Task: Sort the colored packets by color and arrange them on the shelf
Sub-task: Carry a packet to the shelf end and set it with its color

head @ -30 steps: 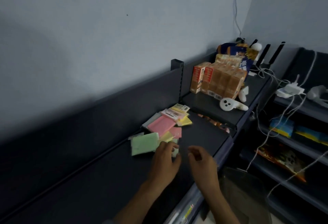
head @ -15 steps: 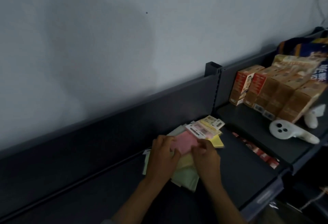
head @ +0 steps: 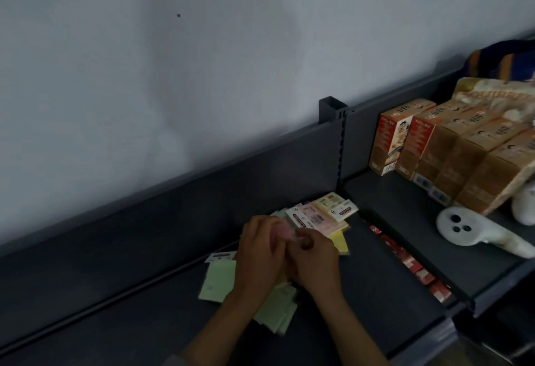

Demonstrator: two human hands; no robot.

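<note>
Pinching one pink packet (head: pixel 280 230), left hand (head: pixel 262 252) and right hand (head: pixel 314 261) meet above two green packets (head: pixel 218 281).

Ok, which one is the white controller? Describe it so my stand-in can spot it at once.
Look at the raised shelf on the right, where the brown cartons stand. The white controller lies in front of them near the shelf's front edge. It alone is smooth, rounded and white, with three dark buttons on its round head.
</note>
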